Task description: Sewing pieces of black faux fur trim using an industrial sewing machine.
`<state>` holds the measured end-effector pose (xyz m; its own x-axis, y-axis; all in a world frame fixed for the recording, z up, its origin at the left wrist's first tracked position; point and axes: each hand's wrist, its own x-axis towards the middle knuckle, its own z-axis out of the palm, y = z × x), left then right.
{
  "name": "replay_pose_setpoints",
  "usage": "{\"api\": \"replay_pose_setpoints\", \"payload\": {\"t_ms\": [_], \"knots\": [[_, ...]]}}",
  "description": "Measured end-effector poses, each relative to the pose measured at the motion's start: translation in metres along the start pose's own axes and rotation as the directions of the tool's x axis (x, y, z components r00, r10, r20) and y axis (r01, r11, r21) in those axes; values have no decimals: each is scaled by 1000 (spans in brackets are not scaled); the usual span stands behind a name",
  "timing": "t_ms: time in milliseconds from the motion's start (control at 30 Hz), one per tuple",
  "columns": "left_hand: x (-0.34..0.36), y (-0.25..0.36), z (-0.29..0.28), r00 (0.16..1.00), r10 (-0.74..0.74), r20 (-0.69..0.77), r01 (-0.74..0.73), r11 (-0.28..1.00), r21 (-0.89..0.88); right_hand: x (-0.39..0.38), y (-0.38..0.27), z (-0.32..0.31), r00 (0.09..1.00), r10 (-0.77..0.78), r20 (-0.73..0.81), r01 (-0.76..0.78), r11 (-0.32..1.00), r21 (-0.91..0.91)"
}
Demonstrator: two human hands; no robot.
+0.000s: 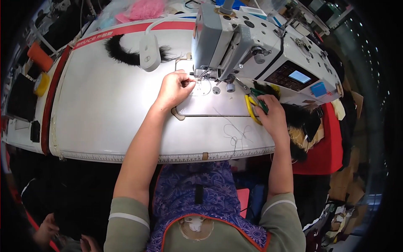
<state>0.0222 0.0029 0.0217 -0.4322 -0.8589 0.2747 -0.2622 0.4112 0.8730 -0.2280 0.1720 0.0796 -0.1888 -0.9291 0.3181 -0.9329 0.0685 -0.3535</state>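
My left hand is pinched beside the needle and presser foot of a grey-and-white sewing machine; whatever its fingertips hold is too small to make out. My right hand is closed on scissors with yellow and green handles, right of the needle plate, their metal blades pointing up-left. Loose thread lies on the white table below the machine. A black furry strip curves on the table at the back left, by a white lamp. More black fur lies under and right of my right hand.
Pink fluffy material lies behind the table. An orange object and yellow tape roll sit on a neighbouring table at left. A red surface is at the right. Another person's hands show at lower left.
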Motion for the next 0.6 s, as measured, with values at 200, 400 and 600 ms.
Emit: {"api": "replay_pose_setpoints", "payload": {"t_ms": [200, 400, 600], "knots": [[-1, 1, 0, 1000, 6, 8, -6, 1000, -6, 5, -18, 11, 999, 44, -3, -42, 963, 268], [-2, 4, 2, 1000, 4, -21, -4, 1000, 22, 36, -48, 72, 976, 137, 166, -212, 754, 622], [-1, 6, 2, 1000, -10, 2, 10, 1000, 22, 72, -60, 112, 996, 69, 63, -92, 860, 502]]}}
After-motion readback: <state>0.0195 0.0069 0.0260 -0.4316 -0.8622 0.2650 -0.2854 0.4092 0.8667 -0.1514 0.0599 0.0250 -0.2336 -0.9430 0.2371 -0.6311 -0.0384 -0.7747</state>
